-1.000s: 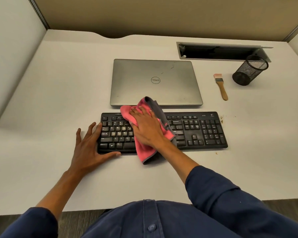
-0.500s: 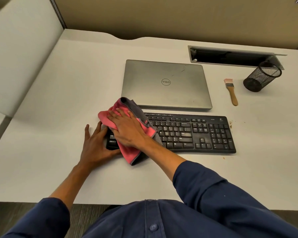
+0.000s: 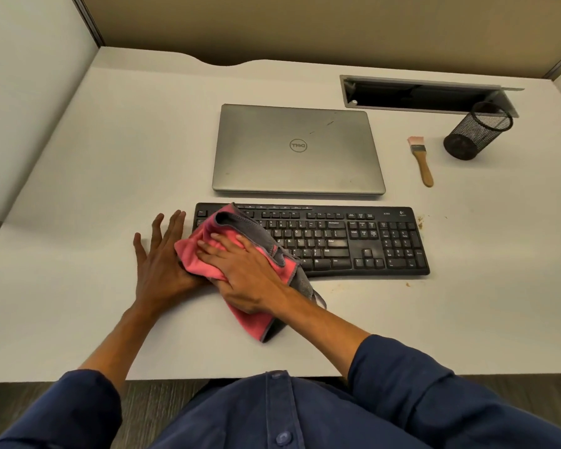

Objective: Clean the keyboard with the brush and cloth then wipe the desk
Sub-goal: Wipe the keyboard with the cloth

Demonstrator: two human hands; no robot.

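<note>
The right hand (image 3: 246, 270) lies flat, fingers extended, pressing the pink and grey microfibre cloth (image 3: 237, 264) onto the left end of the black keyboard (image 3: 337, 241). The left hand (image 3: 162, 264) rests open on the desk (image 3: 78, 222), fingers spread, its palm side against the keyboard's left edge; its thumb is hidden under the cloth. The brush (image 3: 421, 158) lies well apart on the desk, just beside the mesh pen cup (image 3: 476, 131), which suggests the brushing stage is finished and cloth wiping is the step in hand.

Recommended procedure: keep the bracing hand against the edge so the keyboard does not slide. Apply even, moderate pressure through flat fingers. Work in overlapping passes along the key rows toward the number pad. Refold the bunched cloth to present a fresh face.

Crumbs (image 3: 420, 222) lie on the desk by the keyboard's right end and along its front edge. These likely call for the later desk wipe. A closed Dell laptop (image 3: 298, 150) sits just behind the keyboard.
</note>
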